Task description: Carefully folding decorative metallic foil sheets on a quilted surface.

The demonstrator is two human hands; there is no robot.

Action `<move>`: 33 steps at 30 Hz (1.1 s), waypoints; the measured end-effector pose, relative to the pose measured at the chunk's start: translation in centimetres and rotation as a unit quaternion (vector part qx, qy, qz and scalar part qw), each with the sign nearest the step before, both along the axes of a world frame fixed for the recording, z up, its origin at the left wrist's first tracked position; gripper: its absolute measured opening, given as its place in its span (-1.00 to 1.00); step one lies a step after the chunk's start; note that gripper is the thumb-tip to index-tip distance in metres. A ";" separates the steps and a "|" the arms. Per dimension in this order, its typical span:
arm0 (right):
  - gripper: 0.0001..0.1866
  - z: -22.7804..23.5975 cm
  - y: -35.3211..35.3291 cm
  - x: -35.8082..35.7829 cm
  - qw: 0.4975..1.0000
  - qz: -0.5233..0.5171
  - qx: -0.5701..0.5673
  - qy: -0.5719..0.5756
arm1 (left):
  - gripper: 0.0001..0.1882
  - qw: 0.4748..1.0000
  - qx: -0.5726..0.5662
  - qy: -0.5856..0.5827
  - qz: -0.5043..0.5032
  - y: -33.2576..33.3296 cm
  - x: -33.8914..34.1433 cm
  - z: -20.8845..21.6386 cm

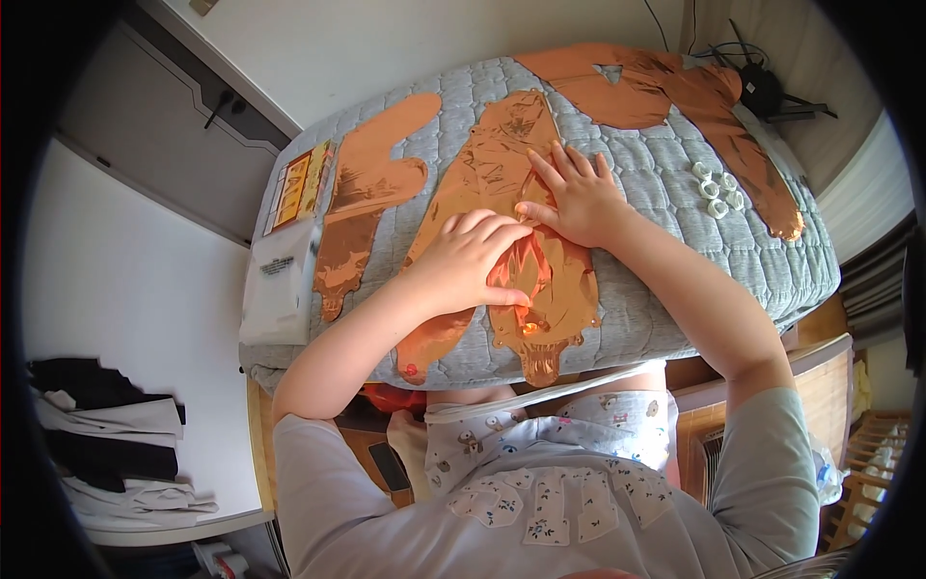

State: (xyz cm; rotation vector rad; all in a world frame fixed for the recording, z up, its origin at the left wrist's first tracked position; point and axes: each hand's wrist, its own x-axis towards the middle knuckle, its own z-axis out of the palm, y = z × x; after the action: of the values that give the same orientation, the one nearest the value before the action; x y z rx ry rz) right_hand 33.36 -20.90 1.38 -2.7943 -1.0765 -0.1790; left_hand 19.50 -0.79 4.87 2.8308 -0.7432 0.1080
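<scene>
A flat copper-coloured foil balloon point(569, 289) lies in front of me on a grey quilted mattress point(627, 159), creased and shiny, with a tabbed end towards me. On its middle rests my left hand point(461, 262), thumb and fingers apart, with bright wrinkled foil between them. My right hand point(584, 203) lies on the balloon's right edge, fingers spread, its thumb near the left fingertips. To the left is another flat foil balloon point(371, 183) with a curved outline. A larger foil balloon point(617, 92) stretches across the far right, one arm reaching down the side.
Several small white rolls point(716, 193) sit on the mattress at right, near a black router point(762, 92) with cables. At the left edge lie a red-and-yellow printed package point(299, 188) and a clear plastic bag point(278, 289). Folded clothes point(111, 434) are on a white surface.
</scene>
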 end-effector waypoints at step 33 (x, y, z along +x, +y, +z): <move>0.17 0.7 0.1 -0.1 0.999 -0.005 -0.037 0.013 | 0.62 0.992 0.054 0.109 0.032 -0.9 1.6 1.1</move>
State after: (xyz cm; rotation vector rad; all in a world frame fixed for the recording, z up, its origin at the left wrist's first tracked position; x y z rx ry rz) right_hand 33.26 -20.76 2.09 -2.8591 -1.0836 -0.1057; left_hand 21.07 -1.70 5.92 2.9047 -0.6288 -0.2350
